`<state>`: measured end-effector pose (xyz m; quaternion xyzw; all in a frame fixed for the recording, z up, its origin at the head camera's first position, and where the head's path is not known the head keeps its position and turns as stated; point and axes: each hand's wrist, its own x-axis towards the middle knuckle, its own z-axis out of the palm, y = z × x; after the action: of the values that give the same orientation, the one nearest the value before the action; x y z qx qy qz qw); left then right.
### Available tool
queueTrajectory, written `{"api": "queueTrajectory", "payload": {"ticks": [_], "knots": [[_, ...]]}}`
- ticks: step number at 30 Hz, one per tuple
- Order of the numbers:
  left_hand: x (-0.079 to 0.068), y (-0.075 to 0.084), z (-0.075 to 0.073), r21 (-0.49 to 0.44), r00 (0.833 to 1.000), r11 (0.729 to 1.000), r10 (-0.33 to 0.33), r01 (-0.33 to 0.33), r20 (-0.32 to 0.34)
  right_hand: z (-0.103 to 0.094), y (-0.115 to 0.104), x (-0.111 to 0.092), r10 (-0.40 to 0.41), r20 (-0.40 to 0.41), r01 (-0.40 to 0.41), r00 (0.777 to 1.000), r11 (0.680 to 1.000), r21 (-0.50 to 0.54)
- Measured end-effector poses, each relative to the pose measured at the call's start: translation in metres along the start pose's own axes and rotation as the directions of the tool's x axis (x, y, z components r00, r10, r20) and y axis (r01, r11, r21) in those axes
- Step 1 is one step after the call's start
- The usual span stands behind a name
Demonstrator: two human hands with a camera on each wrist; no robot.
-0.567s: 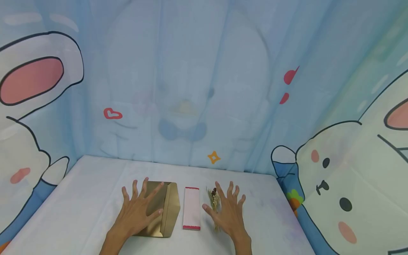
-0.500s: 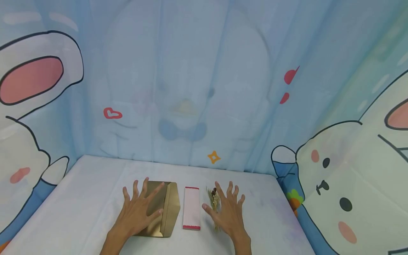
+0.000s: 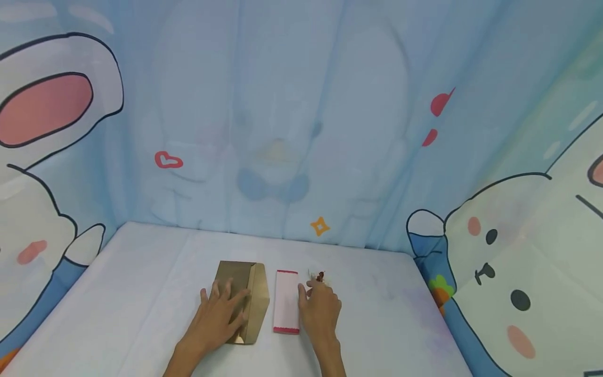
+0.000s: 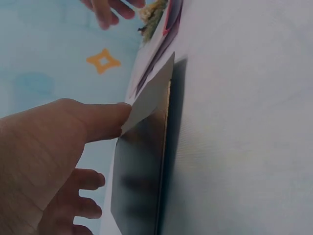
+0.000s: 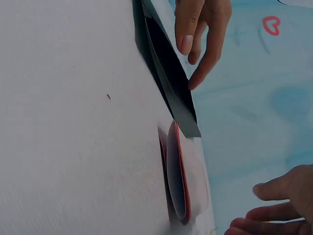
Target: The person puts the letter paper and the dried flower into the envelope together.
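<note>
A gold envelope [image 3: 258, 306] lies on the white-covered table, its flap side facing right. Over it hovers my left hand [image 3: 214, 319], fingers spread and loosely bent; the thumb [image 4: 105, 120] overlaps the flap in the left wrist view, and I cannot tell whether it touches. To the right lies a folded pale pink card [image 3: 286, 302] with red ends, its fold bulging in the right wrist view. Small dried flowers [image 3: 321, 276] peep out beyond my right hand [image 3: 321, 310], which hides their stems. That hand is loosely bent above them, apart from the flowers [image 4: 154, 19] in the left wrist view.
The white cloth [image 3: 381, 309] stretches right of the right hand to the table's edge. Behind the table hangs a light blue curtain [image 3: 278, 104] with cartoon rabbits on both sides.
My right hand has moved left, its fingers going from spread to loosely bent over the dried flowers. The left hand has come lower and rightward over the envelope. The head view has tilted slightly.
</note>
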<state>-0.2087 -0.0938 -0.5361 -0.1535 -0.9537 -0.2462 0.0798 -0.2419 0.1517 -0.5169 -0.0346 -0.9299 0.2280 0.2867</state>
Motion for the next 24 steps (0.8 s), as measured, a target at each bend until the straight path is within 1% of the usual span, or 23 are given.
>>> {"api": "queueTrajectory", "payload": {"ticks": [2, 5, 7, 9, 11, 14, 17, 20, 24], "knots": [[0.0, 0.001, 0.001, -0.01, 0.999, 1.0, -0.024, 0.025, 0.028, 0.007, -0.003, -0.003, 0.055, 0.057, -0.056, 0.997, 0.998, 0.015], [-0.001, 0.0, 0.003, -0.013, 0.997, 0.999, -0.049, 0.05, 0.051, 0.016, -0.006, -0.008, 0.125, 0.117, -0.129, 0.985, 0.991, 0.029], [-0.002, 0.0, 0.004, -0.012, 0.997, 0.998, -0.06, 0.061, 0.055, 0.021, -0.008, -0.01, 0.161, 0.149, -0.166, 0.976, 0.986, 0.026], [-0.002, -0.002, 0.006, -0.008, 0.997, 0.998, -0.063, 0.063, 0.048, 0.025, -0.011, -0.013, 0.196, 0.165, -0.2, 0.967, 0.98, 0.01], [-0.001, -0.002, 0.007, -0.015, 0.997, 0.998, -0.065, 0.066, 0.039, 0.03, -0.013, -0.015, 0.215, 0.167, -0.219, 0.962, 0.976, 0.002], [0.001, -0.004, 0.009, -0.032, 0.998, 0.997, -0.063, 0.064, 0.029, 0.035, -0.016, -0.016, 0.229, 0.139, -0.231, 0.963, 0.973, -0.002], [0.003, -0.002, 0.01, -0.046, 0.998, 0.997, -0.059, 0.06, 0.022, 0.038, -0.016, -0.015, 0.238, 0.106, -0.242, 0.965, 0.97, 0.027], [0.005, -0.001, 0.009, -0.049, 0.998, 0.997, -0.063, 0.064, 0.022, 0.038, -0.016, -0.014, 0.297, 0.11, -0.308, 0.948, 0.947, 0.096], [0.006, 0.0, 0.008, -0.041, 0.998, 0.997, -0.066, 0.066, 0.017, 0.033, -0.015, -0.01, 0.385, 0.162, -0.412, 0.909, 0.89, 0.194]]}}
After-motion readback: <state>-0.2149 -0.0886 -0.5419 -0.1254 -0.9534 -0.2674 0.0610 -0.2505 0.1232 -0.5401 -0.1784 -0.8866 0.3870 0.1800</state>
